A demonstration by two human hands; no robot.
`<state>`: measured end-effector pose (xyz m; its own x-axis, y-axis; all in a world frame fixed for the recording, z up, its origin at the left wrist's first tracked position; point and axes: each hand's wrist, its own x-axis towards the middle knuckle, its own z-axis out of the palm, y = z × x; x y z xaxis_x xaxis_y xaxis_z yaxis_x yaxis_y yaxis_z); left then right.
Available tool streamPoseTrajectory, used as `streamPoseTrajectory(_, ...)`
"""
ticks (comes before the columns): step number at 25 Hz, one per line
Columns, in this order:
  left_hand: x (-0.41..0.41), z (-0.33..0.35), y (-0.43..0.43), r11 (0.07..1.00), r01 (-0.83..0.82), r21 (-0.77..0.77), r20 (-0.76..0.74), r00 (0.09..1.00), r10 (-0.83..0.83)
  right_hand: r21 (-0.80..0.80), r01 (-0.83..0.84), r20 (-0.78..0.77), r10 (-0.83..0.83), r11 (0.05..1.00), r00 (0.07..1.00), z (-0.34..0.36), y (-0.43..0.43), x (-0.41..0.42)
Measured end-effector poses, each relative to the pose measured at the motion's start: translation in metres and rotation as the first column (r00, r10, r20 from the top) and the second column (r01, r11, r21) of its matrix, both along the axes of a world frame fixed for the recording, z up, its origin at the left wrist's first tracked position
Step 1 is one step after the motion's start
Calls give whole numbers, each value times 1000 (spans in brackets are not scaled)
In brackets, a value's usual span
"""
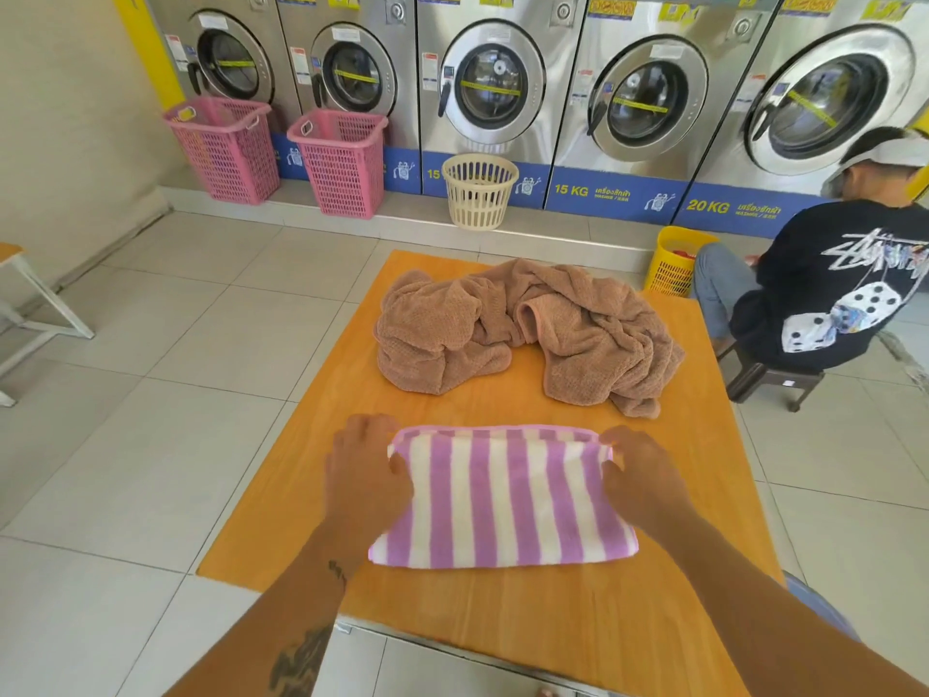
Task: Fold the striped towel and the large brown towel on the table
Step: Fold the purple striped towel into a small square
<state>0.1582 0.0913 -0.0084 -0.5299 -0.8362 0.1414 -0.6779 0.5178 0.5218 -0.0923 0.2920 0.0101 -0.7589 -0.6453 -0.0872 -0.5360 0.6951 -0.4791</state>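
Stripes of purple and white run away from me across the striped towel, which lies as a flat folded rectangle on the near half of the orange bench. My left hand grips its far left corner, fingers curled at the edge and thumb on the cloth. My right hand pinches the far right corner in the same way. The large brown towel sits beyond on the far half of the bench, bunched in a loose heap, apart from the striped one. Past the bench, 2 pink baskets, 1 cream basket and 1 yellow basket stand before a row of 5 washing machines. To the right, a person in a black shirt sits on a low stool.
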Motion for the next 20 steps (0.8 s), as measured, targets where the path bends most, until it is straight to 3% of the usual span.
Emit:
streamPoseTrajectory(2,-2,-20,37,986,166,33,195,966,-169,257,-201,-2,208,945,978,-22,6,21)
streamPoseTrajectory(4,-7,-38,60,966,189,176,365,899,-243,414,-283,84,273,865,958,-35,11,30)
streamPoseTrajectory(6,-15,-40,64,974,132,185,346,919,-190,443,-282,118,257,851,959,-34,11,27)
streamPoseTrajectory(9,-29,-25,42,997,-35,75,190,982,20,477,-253,97,235,842,967,-19,-4,18)
streamPoseTrajectory(11,-36,-20,19,996,74,58,302,949,-88,450,-240,62,238,860,969,-9,-20,18)
streamPoseTrajectory(14,-54,-7,-6,952,260,163,444,842,-306,337,-329,29,339,882,940,-7,-51,24)
streamPoseTrajectory(17,-67,-5,-19,915,276,296,539,743,-398,263,-442,30,451,858,892,-13,-83,34)
streamPoseTrajectory(20,-67,-5,-24,845,210,492,503,723,-473,425,-498,59,526,756,848,-24,-96,41)
